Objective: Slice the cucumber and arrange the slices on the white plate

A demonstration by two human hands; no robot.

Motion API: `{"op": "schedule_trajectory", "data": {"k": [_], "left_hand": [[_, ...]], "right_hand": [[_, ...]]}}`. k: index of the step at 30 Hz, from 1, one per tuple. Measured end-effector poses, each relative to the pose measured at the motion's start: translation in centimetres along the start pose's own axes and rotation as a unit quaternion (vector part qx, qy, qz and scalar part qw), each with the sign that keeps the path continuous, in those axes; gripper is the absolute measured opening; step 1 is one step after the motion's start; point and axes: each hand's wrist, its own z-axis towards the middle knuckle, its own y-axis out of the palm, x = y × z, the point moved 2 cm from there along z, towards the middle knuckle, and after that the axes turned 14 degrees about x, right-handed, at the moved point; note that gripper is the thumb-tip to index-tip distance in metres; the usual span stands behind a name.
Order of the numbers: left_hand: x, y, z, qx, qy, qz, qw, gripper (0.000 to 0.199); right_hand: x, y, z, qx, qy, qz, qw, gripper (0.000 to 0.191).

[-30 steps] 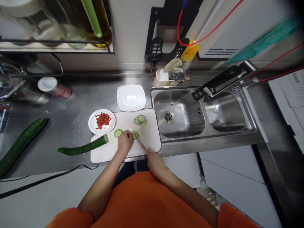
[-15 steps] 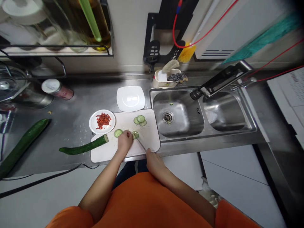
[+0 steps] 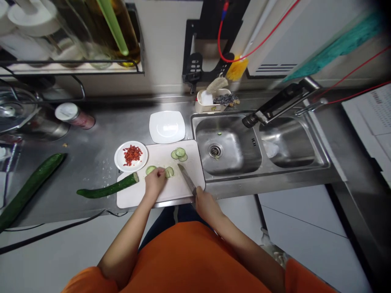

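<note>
Apparently midway through cutting: clamped right hand (image 3: pixel 209 205) on knife (image 3: pixel 187 179), bunched fingers of left hand (image 3: pixel 155 182) together beside cucumber slice (image 3: pixel 169 171); likely needed careful lining-up next.

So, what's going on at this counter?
A person in an orange top holds a knife in the right hand, its blade over a white cutting board. The left hand is between two cucumber slices; the one nearer the knife looks cut. Other slices overlap farther back. A cucumber with a cut end lies partly on the board, near a small plate of chopped red pieces.
</note>
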Motion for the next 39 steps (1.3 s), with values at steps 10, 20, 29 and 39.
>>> {"op": "schedule_trajectory", "data": {"k": [10, 20, 29, 39], "left_hand": [[-2.7, -3.4, 1.7, 0.084, -0.002, 0.132, 0.988, 0.022], [-0.3, -2.3, 2.3, 0.066, 0.085, 0.17, 0.98, 0.032], [6.6, 4.7, 5.3, -0.04, 0.121, 0.093, 0.987, 0.036], [7.7, 6.1, 5.3, -0.033, 0.036, 0.087, 0.995, 0.034]], "right_hand": [[0.7, 0.5, 0.4, 0.001, -0.003, -0.014, 1.0, 0.025], [0.5, 0.6, 0.2, -0.034, -0.041, -0.03, 0.998, 0.029], [-0.2, 1.4, 0.9, -0.035, -0.069, -0.022, 0.997, 0.03], [1.1, 0.2, 1.0, -0.021, -0.027, -0.032, 0.999, 0.032]]}}
